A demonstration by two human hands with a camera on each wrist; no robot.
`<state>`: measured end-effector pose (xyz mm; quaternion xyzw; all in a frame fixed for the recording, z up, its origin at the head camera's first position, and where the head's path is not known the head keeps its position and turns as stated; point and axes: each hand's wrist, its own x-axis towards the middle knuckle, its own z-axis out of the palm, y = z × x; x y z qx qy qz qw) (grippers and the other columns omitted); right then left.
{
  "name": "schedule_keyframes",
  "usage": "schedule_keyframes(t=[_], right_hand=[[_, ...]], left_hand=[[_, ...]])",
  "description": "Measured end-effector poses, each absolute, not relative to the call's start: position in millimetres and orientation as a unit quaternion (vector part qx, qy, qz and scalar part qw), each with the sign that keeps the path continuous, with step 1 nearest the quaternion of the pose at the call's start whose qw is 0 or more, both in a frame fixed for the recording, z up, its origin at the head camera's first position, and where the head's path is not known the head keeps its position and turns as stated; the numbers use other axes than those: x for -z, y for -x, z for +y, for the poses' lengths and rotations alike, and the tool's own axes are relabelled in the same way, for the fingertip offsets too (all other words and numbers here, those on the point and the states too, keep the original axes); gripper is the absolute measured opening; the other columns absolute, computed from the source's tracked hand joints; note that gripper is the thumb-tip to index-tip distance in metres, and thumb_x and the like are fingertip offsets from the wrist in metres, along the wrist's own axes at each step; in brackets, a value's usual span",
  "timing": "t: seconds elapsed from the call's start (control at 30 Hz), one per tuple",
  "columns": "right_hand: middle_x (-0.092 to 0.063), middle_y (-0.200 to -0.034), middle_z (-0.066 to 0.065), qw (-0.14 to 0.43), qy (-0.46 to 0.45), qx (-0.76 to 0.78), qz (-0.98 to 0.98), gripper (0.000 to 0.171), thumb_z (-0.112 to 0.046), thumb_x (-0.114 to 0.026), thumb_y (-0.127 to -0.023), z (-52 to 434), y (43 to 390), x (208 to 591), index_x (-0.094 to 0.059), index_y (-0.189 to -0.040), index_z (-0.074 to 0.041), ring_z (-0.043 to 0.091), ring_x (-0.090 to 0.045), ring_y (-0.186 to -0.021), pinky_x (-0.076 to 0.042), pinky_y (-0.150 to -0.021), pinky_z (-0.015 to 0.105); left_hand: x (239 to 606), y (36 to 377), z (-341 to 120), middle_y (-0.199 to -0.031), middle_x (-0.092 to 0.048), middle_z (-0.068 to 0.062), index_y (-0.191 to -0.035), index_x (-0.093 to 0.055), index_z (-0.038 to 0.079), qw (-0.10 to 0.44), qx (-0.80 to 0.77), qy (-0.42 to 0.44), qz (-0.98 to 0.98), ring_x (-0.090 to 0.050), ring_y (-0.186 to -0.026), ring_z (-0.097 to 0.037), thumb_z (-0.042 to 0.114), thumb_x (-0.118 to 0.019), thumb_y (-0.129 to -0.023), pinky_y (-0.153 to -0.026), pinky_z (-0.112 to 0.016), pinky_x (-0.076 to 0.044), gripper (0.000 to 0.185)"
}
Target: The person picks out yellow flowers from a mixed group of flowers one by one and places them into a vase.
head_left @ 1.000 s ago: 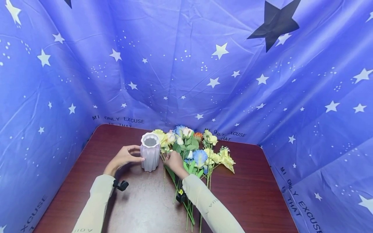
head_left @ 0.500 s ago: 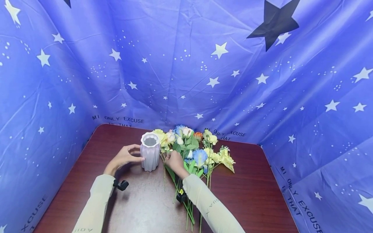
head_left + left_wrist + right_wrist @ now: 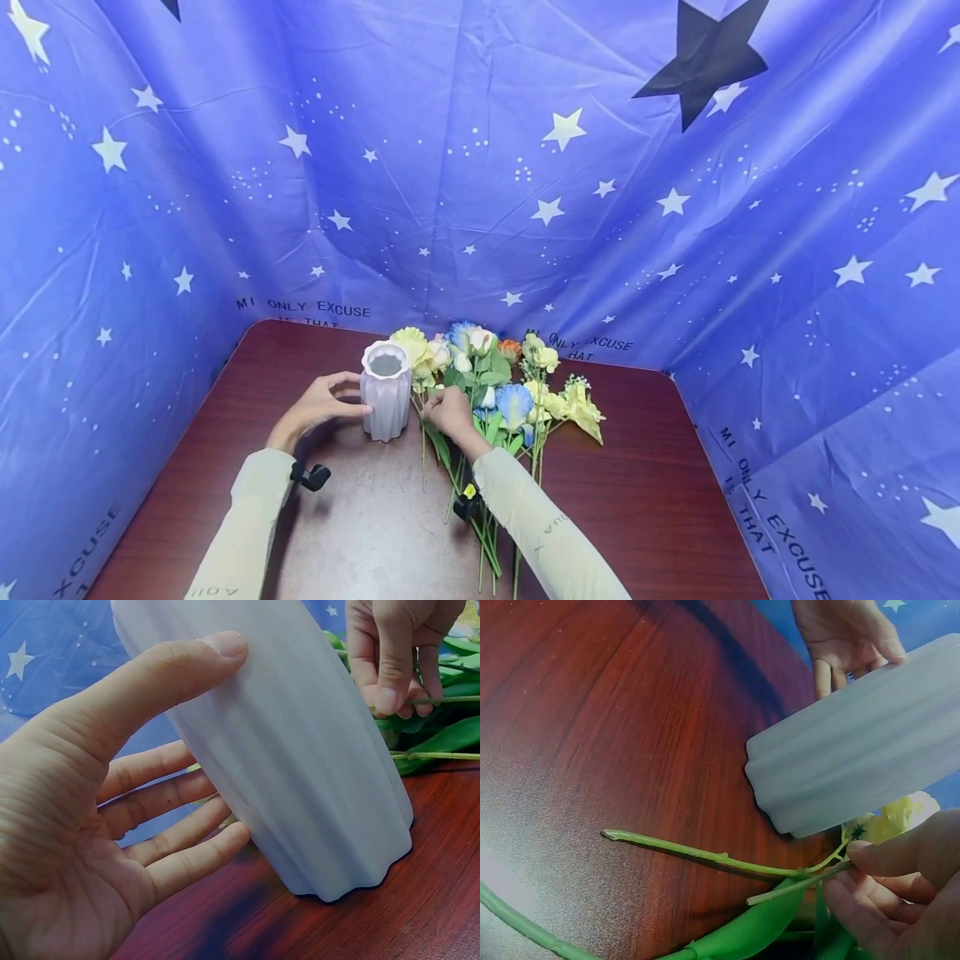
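A pale lilac fluted vase (image 3: 386, 396) stands upright on the table, its scalloped mouth facing up. My left hand (image 3: 322, 406) holds it from the left, with the thumb (image 3: 187, 671) on the near wall and the fingers round the far side. Just right of the vase, my right hand (image 3: 450, 414) pinches a thin green flower stem (image 3: 799, 886) between thumb and fingers. The stem's cut end sticks out past the fingertips in the right wrist view. Which bloom belongs to this stem I cannot tell. Artificial flowers (image 3: 480, 342) in yellow, blue, white and orange lie around this hand.
Several long stems (image 3: 491, 542) run toward the near edge of the dark red wooden table (image 3: 630, 500). Yellow blooms (image 3: 585, 411) lie at the right of the pile. A blue cloth with stars (image 3: 450, 208) hangs round the back and sides.
My right hand has shifted very slightly, its wrist turning a little while it keeps the stem pinched. The left hand and the vase have stayed in place.
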<state>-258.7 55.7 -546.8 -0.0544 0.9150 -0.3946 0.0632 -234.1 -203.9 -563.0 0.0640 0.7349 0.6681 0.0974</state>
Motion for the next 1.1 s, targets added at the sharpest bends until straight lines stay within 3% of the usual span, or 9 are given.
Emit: schedule_keyframes(t=[0.13, 0.3, 0.53, 0.73, 1.1], right_hand=[[-0.075, -0.073, 0.013, 0.076, 0.038, 0.437, 0.896, 0.009, 0.005, -0.077, -0.08, 57, 257, 544, -0.075, -0.071, 0.002, 0.008, -0.056, -0.044, -0.053, -0.048, 0.023], [-0.075, -0.075, 0.015, 0.095, 0.012, 0.495, 0.864, 0.007, 0.008, -0.075, -0.081, 59, 255, 540, -0.075, -0.075, 0.006, 0.021, -0.068, -0.053, -0.062, -0.056, 0.034], [-0.074, -0.076, 0.014, 0.108, -0.011, 0.536, 0.837, 0.006, 0.01, -0.074, -0.084, 64, 257, 532, -0.073, -0.077, 0.01, 0.014, -0.063, -0.053, -0.059, -0.053, 0.025], [-0.073, -0.077, 0.015, 0.118, -0.015, 0.569, 0.814, 0.003, 0.012, -0.071, -0.086, 70, 259, 523, -0.073, -0.083, 0.012, 0.012, -0.062, -0.054, -0.061, -0.057, 0.028], [-0.075, -0.087, 0.025, 0.109, 0.002, 0.594, 0.797, 0.005, 0.01, -0.071, -0.087, 80, 262, 507, -0.075, -0.09, 0.011, 0.011, -0.066, -0.059, -0.062, -0.063, 0.027]], left_hand=[[564, 234, -204, -0.129, -0.063, -0.033, -0.133, -0.054, -0.011, 0.095, -0.668, -0.063, 0.736, -0.063, -0.12, -0.042, 0.008, -0.087, -0.078, -0.086, -0.027, -0.06, 0.067], [563, 233, -203, -0.128, -0.064, -0.032, -0.133, -0.054, -0.011, 0.093, -0.664, -0.058, 0.74, -0.065, -0.118, -0.039, 0.008, -0.088, -0.078, -0.085, -0.027, -0.06, 0.067], [562, 232, -202, -0.125, -0.066, -0.03, -0.132, -0.055, -0.011, 0.088, -0.665, -0.061, 0.739, -0.068, -0.113, -0.03, 0.009, -0.088, -0.078, -0.085, -0.027, -0.06, 0.066], [564, 231, -200, -0.125, -0.066, -0.029, -0.131, -0.055, -0.013, 0.086, -0.669, -0.061, 0.736, -0.069, -0.103, -0.012, 0.006, -0.087, -0.079, -0.084, -0.026, -0.06, 0.064], [562, 230, -200, -0.127, -0.064, -0.033, -0.132, -0.054, -0.014, 0.077, -0.675, -0.072, 0.731, -0.068, -0.105, -0.012, 0.003, -0.084, -0.08, -0.085, -0.024, -0.06, 0.063]])
